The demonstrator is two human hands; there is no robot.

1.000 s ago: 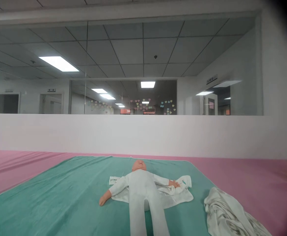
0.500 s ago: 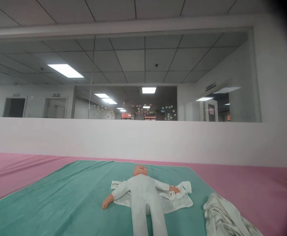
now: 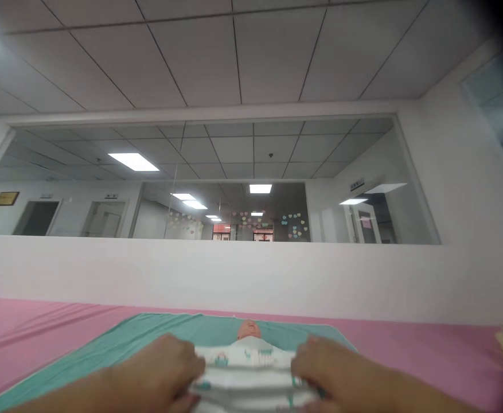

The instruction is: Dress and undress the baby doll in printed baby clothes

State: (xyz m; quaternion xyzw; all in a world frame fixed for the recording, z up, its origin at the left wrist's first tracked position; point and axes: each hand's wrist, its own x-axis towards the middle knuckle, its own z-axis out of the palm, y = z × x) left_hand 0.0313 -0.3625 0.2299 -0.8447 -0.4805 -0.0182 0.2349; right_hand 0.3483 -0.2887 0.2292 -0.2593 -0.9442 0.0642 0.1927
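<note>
Nearest: the left hand (image 3: 167, 367) and right hand (image 3: 331, 367) are gripping a printed cloth (image 3: 249, 378) by its two sides, fingers curled in tight, little or no opening showing. Some blur on both. The cloth is spanning the gap between them, folds running crosswise; its near part is passing out of frame. Cannot tell whether it is touching anything beneath.

Beyond it: a doll (image 3: 249, 329) is lying on the green sheet (image 3: 182, 330), head just inside the far edge, about midway between the far corners. Only head and white-clad upper chest are showing; the rest is hiding behind cloth and hands.

Possible trouble: with holds sitting only at the sides, uneven pulling could be skewing the cloth or slipping one side free. Loose folds could be bunching. The cloth is blocking the view of the doll's body, so a hand could be catching an unseen limb; a drop forward could be covering the face.

Farther: pink mat (image 3: 406, 350) is bordering the sheet's far edge; a white low wall (image 3: 251, 278) is standing behind.
</note>
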